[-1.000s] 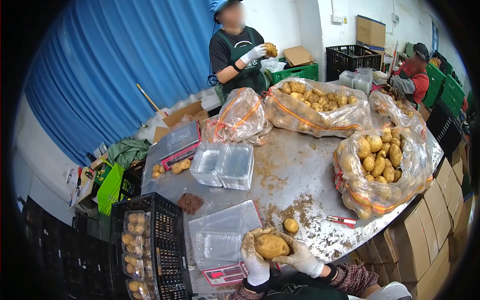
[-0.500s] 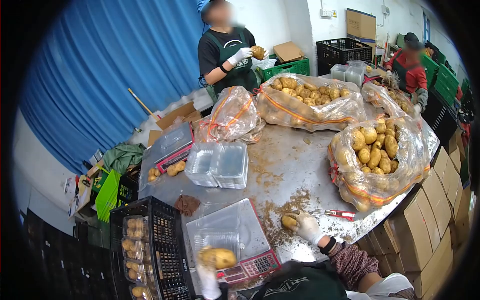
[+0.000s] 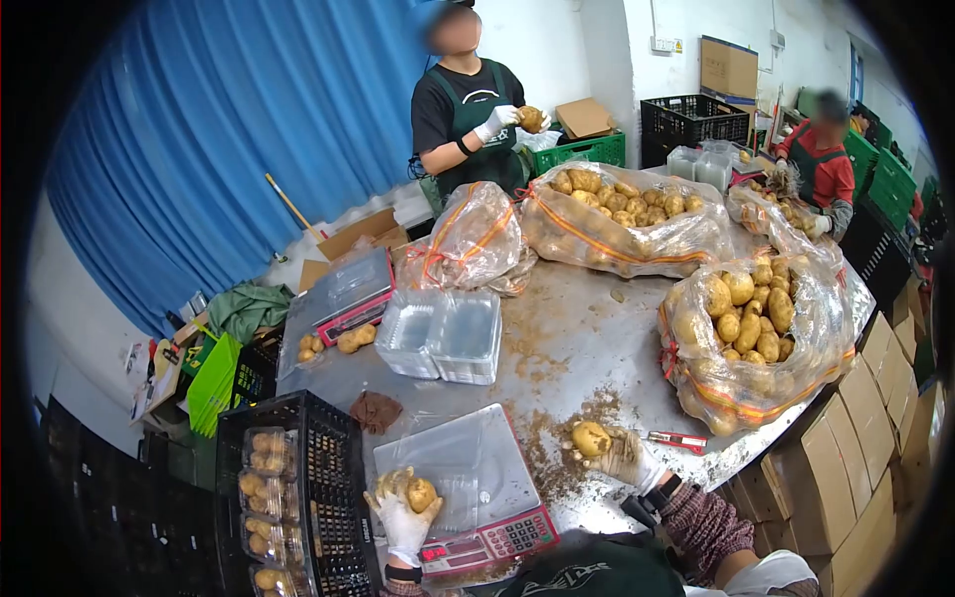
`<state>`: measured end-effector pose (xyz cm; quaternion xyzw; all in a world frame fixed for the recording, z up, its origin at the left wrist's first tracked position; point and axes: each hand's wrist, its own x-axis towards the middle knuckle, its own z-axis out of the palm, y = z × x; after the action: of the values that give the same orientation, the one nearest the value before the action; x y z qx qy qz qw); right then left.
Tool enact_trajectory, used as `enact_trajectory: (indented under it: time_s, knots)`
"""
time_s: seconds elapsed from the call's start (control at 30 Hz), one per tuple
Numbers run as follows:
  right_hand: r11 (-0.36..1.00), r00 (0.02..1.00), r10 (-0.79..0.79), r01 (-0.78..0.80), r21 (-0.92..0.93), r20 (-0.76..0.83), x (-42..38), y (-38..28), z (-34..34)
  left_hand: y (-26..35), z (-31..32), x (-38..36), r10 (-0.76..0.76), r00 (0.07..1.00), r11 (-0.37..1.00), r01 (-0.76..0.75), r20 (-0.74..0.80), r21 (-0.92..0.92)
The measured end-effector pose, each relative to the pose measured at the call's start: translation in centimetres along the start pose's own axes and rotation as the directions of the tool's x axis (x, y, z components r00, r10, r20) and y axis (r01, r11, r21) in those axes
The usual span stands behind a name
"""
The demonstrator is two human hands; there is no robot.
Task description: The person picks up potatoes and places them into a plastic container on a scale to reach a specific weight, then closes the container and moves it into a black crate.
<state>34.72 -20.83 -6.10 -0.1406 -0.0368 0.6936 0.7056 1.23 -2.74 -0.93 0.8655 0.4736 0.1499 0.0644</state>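
Closest is the person's dark green apron (image 3: 617, 567), with pale writing that is too blurry to read. The left hand (image 3: 405, 519), in a white glove, has its fingers curled around a potato (image 3: 422, 495) at the near left side of a clear open box (image 3: 460, 497). I can't tell if the potato touches the box. The box lies on a flat scale (image 3: 494, 444) with a red-pink front, number keys and a small lit red screen – the numbers are too tiny to read. The right hand (image 3: 625, 459), in a muddy glove, holds a round potato (image 3: 591, 439) in its fingers, over the dirt on the metal table (image 3: 572, 328). Just beside that hand lies a red cutter (image 3: 678, 441). On the left, a black crate (image 3: 338, 507) holds clear packs of potatoes (image 3: 261, 493); pale marks on its side are hard to read. Farther on are a brown cloth (image 3: 376, 411), a pile of clear boxes (image 3: 439, 336) and big see-through bags of potatoes (image 3: 761, 343) with orange stripes. Across the table, a co-worker (image 3: 468, 119) holds a potato too – the white writing on that apron is too small to read.
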Motion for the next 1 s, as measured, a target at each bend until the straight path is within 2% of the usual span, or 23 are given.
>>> enact_trajectory:
  time_s: [0.07,0.13,0.17,0.2,0.27,0.3,0.33,0.4,0.43,0.47,0.5,0.53,0.57,0.6,0.63,0.67,0.73,0.8,0.83,0.9,0.93,0.97,1.0]
  knots:
    - [1.0,0.996,0.004,-0.006,0.019,0.091,0.2,0.4,0.8,-0.7,1.4,-0.2,0.0,1.0,0.997,-0.001,0.0,0.078]
    - [0.999,0.993,0.046,-0.045,-0.015,0.105,0.8,1.0,1.0,-2.1,3.0,-0.1,-0.045,0.999,0.988,0.045,0.004,-0.15]
    - [0.982,1.0,0.005,-0.009,-0.19,-0.021,0.7,1.4,2.2,-1.5,2.4,0.0,-0.011,0.999,0.989,0.007,-0.031,-0.148]
    - [0.982,1.0,0.019,-0.022,-0.189,-0.015,0.8,1.6,3.2,-1.2,2.5,-0.2,-0.024,0.999,0.99,0.019,-0.035,-0.141]
    - [0.895,0.999,0.04,-0.025,-0.445,0.023,1.3,2.1,5.3,-0.6,3.4,-0.5,-0.168,0.967,0.895,0.068,-0.193,-0.441]
    - [0.871,0.999,-0.052,0.038,-0.489,-0.014,1.8,3.0,6.3,-0.1,3.4,-0.6,-0.124,0.961,0.929,0.025,-0.246,-0.369]
    - [0.872,1.0,-0.03,0.025,-0.489,-0.003,1.9,3.4,6.9,0.3,3.5,-0.9,-0.144,0.976,0.955,0.094,-0.164,-0.281]
    - [0.672,0.996,-0.07,0.012,-0.74,-0.047,2.1,3.7,7.5,3.5,1.6,-1.5,-0.161,0.969,0.976,0.184,-0.188,0.115]
    - [0.422,0.981,-0.157,-0.04,-0.906,-0.117,2.4,4.1,7.6,4.9,0.9,-1.9,-0.109,0.966,0.958,0.165,-0.235,0.235]
    - [0.419,0.983,-0.148,-0.034,-0.907,-0.106,2.6,4.5,7.5,6.5,-0.5,-2.3,-0.065,0.962,0.981,0.11,-0.265,0.158]
    - [0.212,0.966,-0.247,0.135,-0.968,0.08,2.5,4.9,7.1,7.7,-0.8,-2.8,-0.065,0.956,0.985,0.016,-0.286,-0.17]
    - [-0.014,0.914,-0.295,0.288,-0.958,0.279,2.6,5.3,7.1,9.3,-0.8,-2.9,-0.161,0.971,0.686,-0.018,-0.175,-0.728]
    - [-0.148,0.928,-0.237,0.259,-0.955,0.288,1.7,5.0,9.9,8.3,1.3,-3.5,0.076,0.997,0.604,-0.021,0.031,-0.797]
    - [-0.147,0.933,-0.209,0.268,-0.952,0.294,1.5,5.4,9.8,10.5,1.4,-4.0,0.046,0.955,0.203,0.278,0.292,-0.939]
    - [-0.327,0.925,-0.154,0.285,-0.901,0.348,1.1,5.9,9.1,12.5,1.3,-4.0,0.115,0.933,0.047,0.337,0.34,-0.94]
    - [-0.495,0.914,-0.097,0.3,-0.815,0.395,0.8,6.2,8.9,13.5,4.0,-3.2,0.117,0.988,0.28,-0.132,-0.103,-0.951]
    - [-0.663,0.83,-0.08,0.369,-0.651,0.552,0.2,4.9,10.0,15.3,0.2,-3.2,0.124,0.91,0.057,0.391,0.396,-0.918]
    - [-0.41,0.871,-0.295,0.257,-0.875,0.393,0.3,4.6,4.4,15.0,1.8,-3.9,0.183,0.877,0.027,0.447,0.444,-0.894]
    - [-0.413,0.872,-0.291,0.257,-0.873,0.394,0.0,4.2,4.8,14.9,2.7,-4.0,0.245,0.839,0.002,0.5,0.486,-0.866]
    - [-0.291,0.921,-0.387,-0.084,-0.953,0.037,-0.4,3.4,5.9,14.0,3.1,-3.7,0.226,0.843,0.006,0.5,0.488,-0.866]
    - [-0.288,0.921,-0.389,-0.086,-0.954,0.034,-0.2,3.4,6.0,13.4,3.0,-3.8,0.208,0.844,0.015,0.503,0.494,-0.864]
    - [-0.111,0.89,-0.437,0.087,-0.99,0.128,0.1,3.7,6.2,13.2,2.4,-3.4,0.164,0.917,-0.06,0.377,0.363,-0.924]
    - [0.056,0.84,-0.503,0.268,-0.962,0.205,0.5,3.8,7.1,12.7,1.9,-3.0,0.174,0.914,-0.059,0.38,0.366,-0.923]
